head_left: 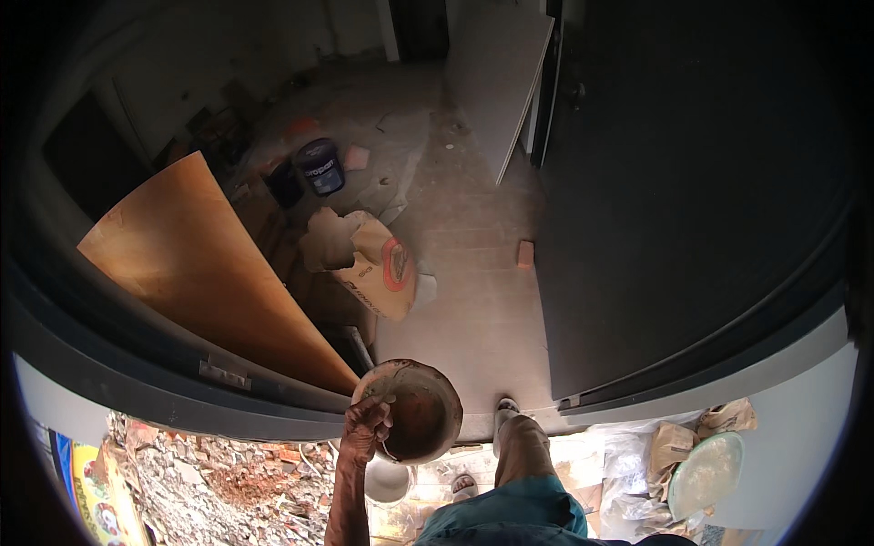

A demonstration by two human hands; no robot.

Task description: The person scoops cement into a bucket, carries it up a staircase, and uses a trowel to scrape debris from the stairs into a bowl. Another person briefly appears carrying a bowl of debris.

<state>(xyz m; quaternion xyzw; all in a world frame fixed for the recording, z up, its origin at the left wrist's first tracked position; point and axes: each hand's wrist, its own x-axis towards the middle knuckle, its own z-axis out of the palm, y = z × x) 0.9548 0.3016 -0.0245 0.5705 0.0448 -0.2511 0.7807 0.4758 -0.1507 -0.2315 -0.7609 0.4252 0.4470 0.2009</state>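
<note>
My left hand (369, 422) is closed around the thin wire handle of a dirt-crusted bucket (447, 409). The bucket hangs at the doorway threshold, its mouth facing up and its inside coated with brownish residue. Partly hidden beneath it, a white bucket (388, 483) stands on the tiles outside. My right hand is out of view. One of my sandalled feet (506, 407) is on the threshold, and the other foot (464, 486) is on the tiles behind it.
A dark open door (669, 225) borders the right side; a brick (525, 254) lies by its edge. At left leans a wooden panel (205, 259). Inside are a torn cement bag (382, 273) and a dark pail (319, 167). Rubble (232, 478) and a green basin (710, 471) are outside.
</note>
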